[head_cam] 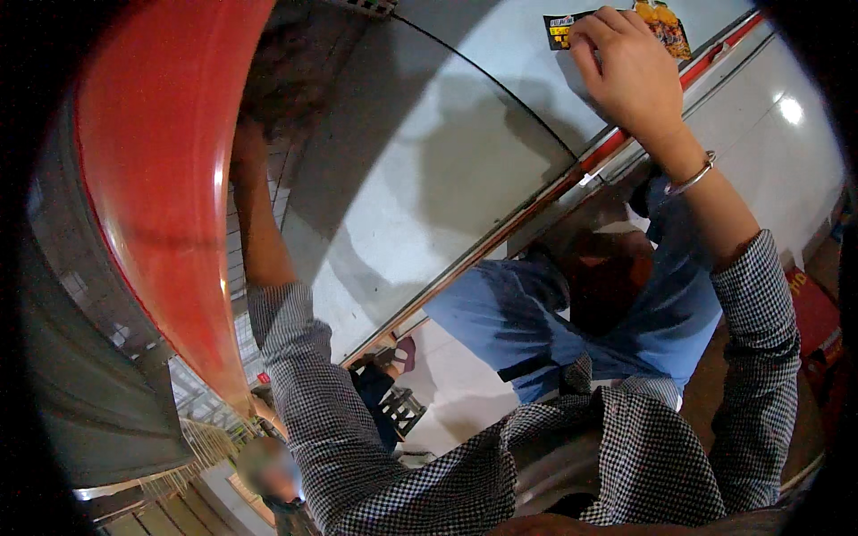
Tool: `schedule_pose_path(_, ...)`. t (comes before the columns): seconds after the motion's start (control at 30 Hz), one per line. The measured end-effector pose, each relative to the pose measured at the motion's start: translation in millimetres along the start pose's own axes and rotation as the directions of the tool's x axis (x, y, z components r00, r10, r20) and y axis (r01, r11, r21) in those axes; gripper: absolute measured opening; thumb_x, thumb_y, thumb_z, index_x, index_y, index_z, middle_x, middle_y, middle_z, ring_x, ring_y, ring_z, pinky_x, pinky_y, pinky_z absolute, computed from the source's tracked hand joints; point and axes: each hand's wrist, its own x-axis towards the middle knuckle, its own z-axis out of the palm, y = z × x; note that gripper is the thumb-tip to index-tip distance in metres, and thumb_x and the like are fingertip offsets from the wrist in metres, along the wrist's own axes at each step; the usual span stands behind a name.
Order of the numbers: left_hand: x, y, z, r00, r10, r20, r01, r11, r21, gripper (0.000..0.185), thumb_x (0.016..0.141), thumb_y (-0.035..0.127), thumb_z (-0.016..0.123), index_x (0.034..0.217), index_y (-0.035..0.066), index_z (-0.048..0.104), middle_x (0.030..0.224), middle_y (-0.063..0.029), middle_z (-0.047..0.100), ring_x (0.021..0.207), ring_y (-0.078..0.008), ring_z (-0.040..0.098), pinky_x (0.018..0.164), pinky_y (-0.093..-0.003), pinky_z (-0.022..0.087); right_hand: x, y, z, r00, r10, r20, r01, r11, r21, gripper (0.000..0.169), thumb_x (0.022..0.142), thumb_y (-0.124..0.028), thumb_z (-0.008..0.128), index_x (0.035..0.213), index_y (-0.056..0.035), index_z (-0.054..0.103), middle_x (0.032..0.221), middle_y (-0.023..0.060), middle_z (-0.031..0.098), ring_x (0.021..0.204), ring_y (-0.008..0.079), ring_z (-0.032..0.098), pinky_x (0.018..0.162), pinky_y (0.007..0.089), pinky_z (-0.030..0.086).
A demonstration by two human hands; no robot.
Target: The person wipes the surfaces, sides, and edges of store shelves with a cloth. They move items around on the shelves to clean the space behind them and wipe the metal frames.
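Note:
My right hand (627, 74), with a metal bangle (697, 174) at the wrist, has its fingers curled over a small black-and-orange printed packet (672, 35). The packet shows on both sides of the hand and bears writing and a yellow patch. It is at the far part of a pale shelf surface (382, 221); whether it rests on that surface I cannot tell. On the left, my left hand (251, 137) reaches into deep shadow beside a red curved panel (161, 147). Its fingers are lost in the dark, and anything in them is hidden.
A red and metal edge strip (606, 147) runs diagonally along the pale surface, above my jeans-clad legs (570, 335). Beyond it is a shiny tiled floor (462, 375). Another person (271, 469) is at the lower left, near a dark stool (402, 409). A red item (811, 308) lies at the right.

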Motion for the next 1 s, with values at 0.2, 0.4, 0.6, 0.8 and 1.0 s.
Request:
schedule_pose_path(0.2, 67.0, 67.9, 90.7, 0.998, -0.062, 0.002, 0.060, 0.980, 0.188, 0.040, 0.084, 0.028, 0.064, 0.112, -0.001, 0.064, 0.111, -0.0236, 0.063, 0.103, -0.0408, 0.058, 0.084, -0.0572, 0.046, -6.6, 3.9, 6.1, 0.999, -0.002, -0.041, 0.002, 1.000, 0.006, 0.009, 0.086, -0.016, 0.061, 0.088, -0.0090, 0.067, 0.089, 0.0060, 0.064, 0.088, 0.0282, 0.060, 0.076, 0.0388, 0.051)
schedule_pose_path(0.4, 51.2, 104.3, 90.2, 0.954, -0.120, 0.276, 0.056, 0.972, 0.230, 0.048, 0.083, 0.038, 0.062, 0.114, 0.001, 0.064, 0.123, -0.0258, 0.058, 0.119, -0.0428, 0.049, 0.098, -0.0666, 0.034, -4.0, -0.8, 4.2, 0.999, -0.018, -0.044, 0.018, 1.000, -0.004, 0.008, 0.085, -0.014, 0.061, 0.087, -0.0086, 0.066, 0.088, 0.0063, 0.063, 0.087, 0.0278, 0.060, 0.076, 0.0389, 0.051)
schedule_pose_path(0.6, 46.2, 141.3, 78.6, 0.999, -0.026, -0.024, 0.032, 0.943, 0.331, 0.037, 0.085, 0.031, 0.062, 0.113, 0.007, 0.067, 0.135, -0.0259, 0.050, 0.127, -0.0439, 0.044, 0.108, -0.0622, 0.029, -1.8, 1.4, 4.4, 0.998, -0.017, -0.063, 0.017, 1.000, -0.003, 0.009, 0.084, -0.016, 0.063, 0.088, -0.0087, 0.067, 0.090, 0.0056, 0.063, 0.087, 0.0271, 0.061, 0.075, 0.0387, 0.051)
schedule_pose_path(0.8, 12.3, 135.9, 71.0, 0.978, 0.032, 0.205, -0.062, 0.989, 0.138, 0.036, 0.087, 0.028, 0.059, 0.114, 0.006, 0.066, 0.136, -0.0237, 0.049, 0.125, -0.0436, 0.046, 0.109, -0.0553, 0.034, -2.7, 1.1, 4.6, 0.997, 0.008, -0.076, -0.008, 1.000, -0.001, 0.010, 0.084, -0.017, 0.062, 0.087, -0.0095, 0.068, 0.088, 0.0052, 0.064, 0.086, 0.0266, 0.061, 0.075, 0.0380, 0.052)
schedule_pose_path(1.0, 8.8, 113.2, 103.4, 0.891, 0.054, 0.451, -0.081, 0.996, 0.042, 0.034, 0.085, 0.025, 0.058, 0.113, 0.010, 0.068, 0.138, -0.0210, 0.047, 0.123, -0.0424, 0.047, 0.106, -0.0541, 0.037, -5.2, -2.8, 13.2, 0.998, 0.004, -0.066, -0.003, 1.000, 0.019, 0.012, 0.086, -0.019, 0.059, 0.089, -0.0114, 0.069, 0.089, 0.0046, 0.065, 0.086, 0.0272, 0.061, 0.075, 0.0387, 0.052)
